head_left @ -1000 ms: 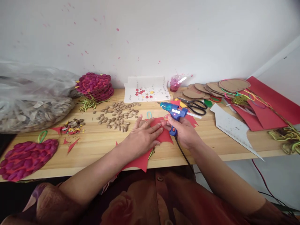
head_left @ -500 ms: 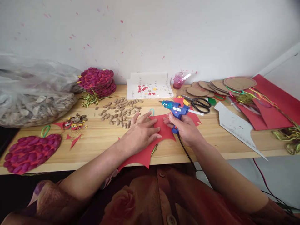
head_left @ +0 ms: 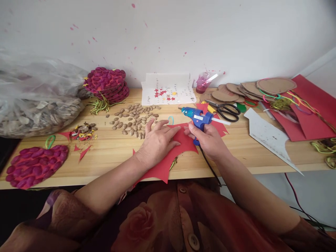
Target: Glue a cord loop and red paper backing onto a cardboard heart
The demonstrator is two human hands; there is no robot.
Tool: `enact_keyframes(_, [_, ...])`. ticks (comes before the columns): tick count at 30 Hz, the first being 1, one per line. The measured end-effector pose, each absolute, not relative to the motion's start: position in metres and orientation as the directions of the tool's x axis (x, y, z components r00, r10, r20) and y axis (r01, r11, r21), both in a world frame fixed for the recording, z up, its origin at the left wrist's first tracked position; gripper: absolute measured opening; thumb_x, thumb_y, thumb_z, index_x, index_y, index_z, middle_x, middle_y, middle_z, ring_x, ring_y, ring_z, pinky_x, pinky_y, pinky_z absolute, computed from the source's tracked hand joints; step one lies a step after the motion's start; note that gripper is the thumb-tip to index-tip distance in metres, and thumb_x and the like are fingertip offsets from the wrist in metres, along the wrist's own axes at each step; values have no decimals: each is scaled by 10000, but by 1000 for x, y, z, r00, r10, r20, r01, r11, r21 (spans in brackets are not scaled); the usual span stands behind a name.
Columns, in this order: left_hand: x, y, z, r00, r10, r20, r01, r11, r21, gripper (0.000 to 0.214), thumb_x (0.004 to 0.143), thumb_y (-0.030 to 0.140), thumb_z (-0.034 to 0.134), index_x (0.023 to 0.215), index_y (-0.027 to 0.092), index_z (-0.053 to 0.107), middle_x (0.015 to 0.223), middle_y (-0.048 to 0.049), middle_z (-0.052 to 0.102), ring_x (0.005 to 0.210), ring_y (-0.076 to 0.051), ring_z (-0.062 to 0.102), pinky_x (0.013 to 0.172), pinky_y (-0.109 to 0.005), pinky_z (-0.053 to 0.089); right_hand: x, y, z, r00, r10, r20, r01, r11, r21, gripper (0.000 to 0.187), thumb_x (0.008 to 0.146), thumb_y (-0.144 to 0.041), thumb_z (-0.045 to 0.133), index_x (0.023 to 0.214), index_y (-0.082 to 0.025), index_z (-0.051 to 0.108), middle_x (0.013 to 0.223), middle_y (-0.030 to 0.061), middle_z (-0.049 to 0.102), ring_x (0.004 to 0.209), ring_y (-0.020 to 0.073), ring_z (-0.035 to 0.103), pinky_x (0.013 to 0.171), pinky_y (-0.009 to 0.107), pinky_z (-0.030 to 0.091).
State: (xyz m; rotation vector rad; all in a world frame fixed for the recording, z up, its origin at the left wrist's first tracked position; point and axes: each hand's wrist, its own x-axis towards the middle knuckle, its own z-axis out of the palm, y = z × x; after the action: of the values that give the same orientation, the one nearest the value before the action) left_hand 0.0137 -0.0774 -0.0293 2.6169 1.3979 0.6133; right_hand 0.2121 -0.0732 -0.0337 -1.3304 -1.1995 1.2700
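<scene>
In my right hand point(head_left: 208, 140) is a blue glue gun point(head_left: 198, 119), its nozzle pointing to the left and a clear glue stick point(head_left: 222, 121) coming out of its back. My left hand point(head_left: 160, 141) lies with fingers stretched over a red sheet point(head_left: 157, 171) with curved cut edges, pressing on it. Just beyond those fingers a light blue cord loop point(head_left: 170, 120) shows. Ends of green yarn point(head_left: 173, 163) stick out at the sheet's near edge. Loose shells or nuts, brown and speckled point(head_left: 136, 120), lie beyond my left hand.
Black-handled scissors point(head_left: 227, 111), cardboard discs point(head_left: 277, 85) and a grey-white offcut point(head_left: 267, 138) lie to the right. Left are a magenta studded heart-like piece point(head_left: 36, 164), a stack of similar ones point(head_left: 106, 84) and a plastic bag point(head_left: 36, 112). Paper with stars point(head_left: 168, 78) and a pink-stained cup point(head_left: 203, 84) stand behind.
The camera view has shifted slightly. My left hand's fingers have drawn a little closer together and bent on the red sheet. My right hand still holds the glue gun in nearly the same place.
</scene>
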Motion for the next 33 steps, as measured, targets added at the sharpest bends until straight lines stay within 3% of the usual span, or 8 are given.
enact_keyframes(6, [7,-77,-31,503,823,263,765,-566,308,490,884,423,687,1342,290,573,1187,-50,730,1375,-327,420,1169,-594,110,212,-74,-33,9,996,-90,135,-91,-987,302,854,-522,668,882,-222,668,847,50,731,843,226,670,868,429,521])
enact_keyframes(19, [5,-82,-22,555,813,174,757,-581,298,612,871,437,701,1421,280,483,1263,-78,690,1421,-357,358,1161,-658,84,211,-74,-33,28,995,-94,176,-98,-979,302,843,-528,682,914,-235,676,880,57,747,924,257,691,933,472,509])
enact_keyframes(26, [-2,-81,-18,604,790,104,732,-602,318,778,790,476,776,1464,272,445,1332,-106,648,1452,-386,305,1159,-692,73,212,-73,-37,14,997,-73,203,-74,-976,329,847,-558,663,917,-237,689,890,54,749,912,251,686,913,449,513])
enact_keyframes(29, [-7,-84,-19,665,733,141,674,-671,309,649,825,499,734,1406,299,524,1351,-70,645,1478,-382,263,1168,-695,31,213,-73,-39,1,998,-60,219,-59,-974,327,855,-560,650,873,-235,686,863,50,740,882,246,680,880,439,522])
enact_keyframes(33, [-11,-97,-29,718,649,252,618,-760,200,350,942,424,607,1267,300,642,1315,-29,671,1497,-331,256,1206,-644,-19,213,-72,-40,0,999,-34,221,-33,-975,322,854,-560,650,862,-240,680,846,44,737,886,246,682,886,440,518])
